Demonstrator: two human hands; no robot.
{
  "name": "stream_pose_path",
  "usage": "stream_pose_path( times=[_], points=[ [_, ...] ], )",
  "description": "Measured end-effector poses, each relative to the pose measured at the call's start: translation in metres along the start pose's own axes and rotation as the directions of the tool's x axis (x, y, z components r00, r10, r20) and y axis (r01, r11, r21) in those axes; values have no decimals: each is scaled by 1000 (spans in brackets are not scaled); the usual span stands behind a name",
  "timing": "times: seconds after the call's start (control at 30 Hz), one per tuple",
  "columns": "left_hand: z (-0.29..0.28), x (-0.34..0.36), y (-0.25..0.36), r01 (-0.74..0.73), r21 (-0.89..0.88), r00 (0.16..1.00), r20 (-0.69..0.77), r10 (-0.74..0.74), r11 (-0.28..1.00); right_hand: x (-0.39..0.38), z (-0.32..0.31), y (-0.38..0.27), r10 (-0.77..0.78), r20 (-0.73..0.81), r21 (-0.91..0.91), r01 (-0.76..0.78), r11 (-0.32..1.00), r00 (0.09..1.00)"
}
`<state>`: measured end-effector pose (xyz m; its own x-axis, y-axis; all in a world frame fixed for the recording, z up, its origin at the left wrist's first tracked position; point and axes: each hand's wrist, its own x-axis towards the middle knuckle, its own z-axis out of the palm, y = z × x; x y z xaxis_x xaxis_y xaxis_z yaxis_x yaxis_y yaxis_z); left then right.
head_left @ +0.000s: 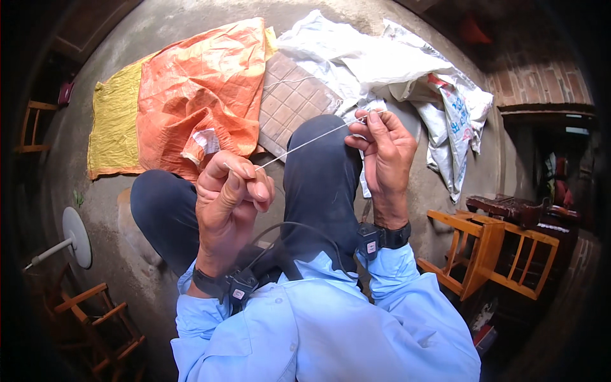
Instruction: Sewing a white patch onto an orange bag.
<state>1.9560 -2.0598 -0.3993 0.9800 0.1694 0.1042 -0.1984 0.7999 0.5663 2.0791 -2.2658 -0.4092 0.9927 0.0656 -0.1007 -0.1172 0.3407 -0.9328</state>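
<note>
A thin white string (pixel 304 144) is stretched between my two hands, above my knees. My left hand (pixel 228 194) pinches its lower end between thumb and fingers. At the higher end, my right hand (pixel 386 143) grips the string between thumb and forefinger. Beyond my left hand lies an orange woven sack (pixel 203 76) over a yellow one (pixel 116 121). White woven sacks (pixel 375 57) are heaped beyond my right hand. A brown tiled board (pixel 289 95) lies between the orange and white sacks, with another strand of string (pixel 289 81) across it.
Wooden chairs stand at the right (pixel 480 254) and lower left (pixel 102 318). A round grey disc on a pole (pixel 77 237) is at the left. Low brickwork (pixel 541 86) runs along the far right. Under everything is a grey concrete floor (pixel 146 38).
</note>
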Motion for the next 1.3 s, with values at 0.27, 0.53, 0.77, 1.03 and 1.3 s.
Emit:
stream_pose_path(
  times=[0.27, 0.53, 0.77, 1.03, 1.3],
  points=[
    [6, -7, 31, 159, 192, 986, -76, -147, 968, 4, -2, 0, -42, 46, -36, 44, 998, 998],
    [-49, -58, 227, -363, 423, 915, -8, 404, 830, 79, -51, -48, -188, 222, -176, 229, 957, 957],
    [-206, -87, 181, 547, 560, 741, -670, -48, 622, 138, -10, -9, 237, 284, -535, -51, 843, 929],
    [-292, -62, 60, 717, 495, 693, -586, -420, 491, 155, 55, 107, 682, 503, -775, -71, 628, 531],
    [-311, -15, 44, 770, 467, 637, -596, -489, 435, 163, 75, 149, 780, 478, -804, -156, 574, 403]
  ],
)
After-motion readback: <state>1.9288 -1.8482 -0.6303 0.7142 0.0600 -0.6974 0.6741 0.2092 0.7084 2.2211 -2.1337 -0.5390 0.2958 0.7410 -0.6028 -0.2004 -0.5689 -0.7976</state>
